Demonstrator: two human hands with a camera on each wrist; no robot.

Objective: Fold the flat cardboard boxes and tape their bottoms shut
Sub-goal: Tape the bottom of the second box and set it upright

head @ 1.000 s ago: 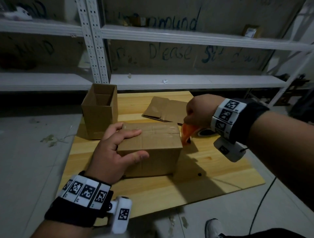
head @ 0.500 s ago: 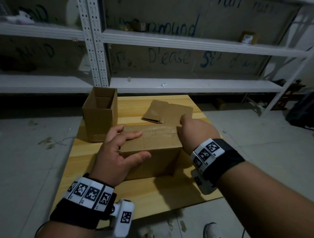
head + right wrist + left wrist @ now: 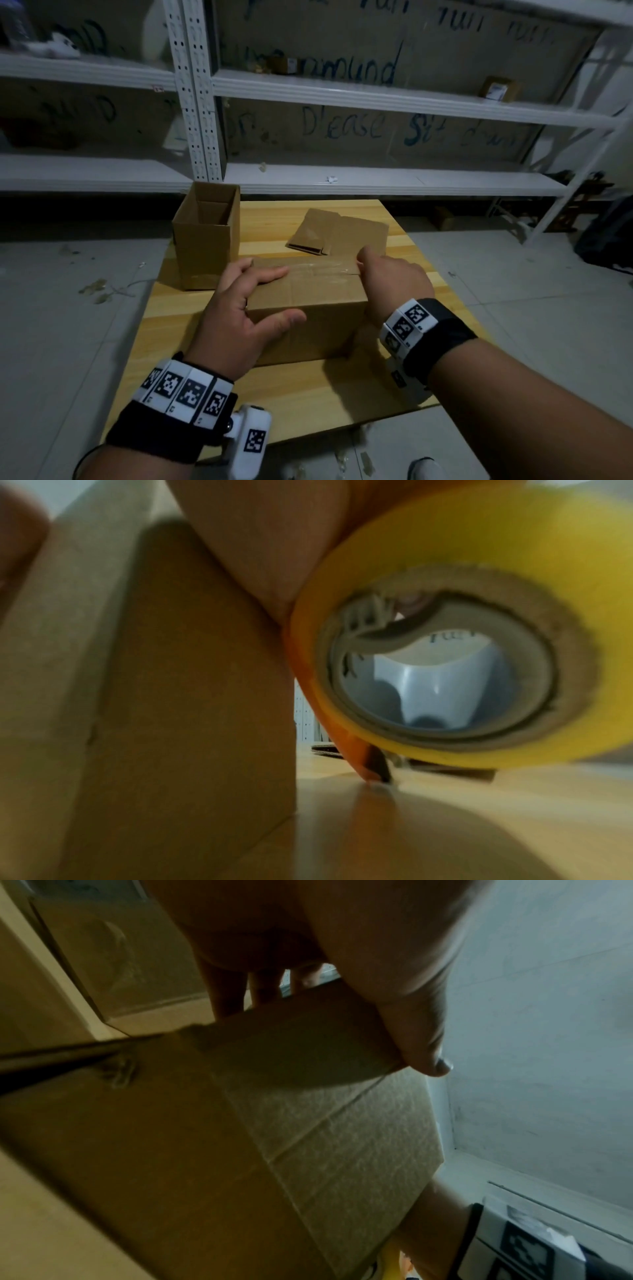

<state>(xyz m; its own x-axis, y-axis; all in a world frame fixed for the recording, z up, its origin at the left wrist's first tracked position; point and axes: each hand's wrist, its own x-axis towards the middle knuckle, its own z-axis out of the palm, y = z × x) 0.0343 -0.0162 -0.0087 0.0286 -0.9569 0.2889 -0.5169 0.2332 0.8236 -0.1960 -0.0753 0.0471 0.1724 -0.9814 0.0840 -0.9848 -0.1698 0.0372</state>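
Head view:
- Box in work (image 3: 308, 301): stood at near centre of counter (image 3: 308, 387), bottom face up, flaps closed, clear tape strip (image 3: 318, 269) along the seam. Judged nearly done; strip end at right edge prob. not yet cut or pressed down.
- Left hand (image 3: 236, 318): grip spread over box's left end, fingers flat on top, thumb on near side, bracing it.
- Right hand (image 3: 394, 284): at box's right top edge by strip end; what it held was hidden here.
- Finished box (image 3: 205, 236): upright, open top, far left of counter. Counted as done, though its bottom was not visible.
- Flat box (image 3: 339, 233): lay unfolded, far right of counter. Still to fold and tape.

Left wrist view:
- Thumb (image 3: 418, 1031) lay on box's side wall, fingers over top edge. No clamp, pressing only.

Right wrist view:
- Tape roll (image 3: 445, 656): yellow, on orange dispenser, right grip wrapped round it, just beside box's right wall; dispenser tip close to counter, contact unclear.
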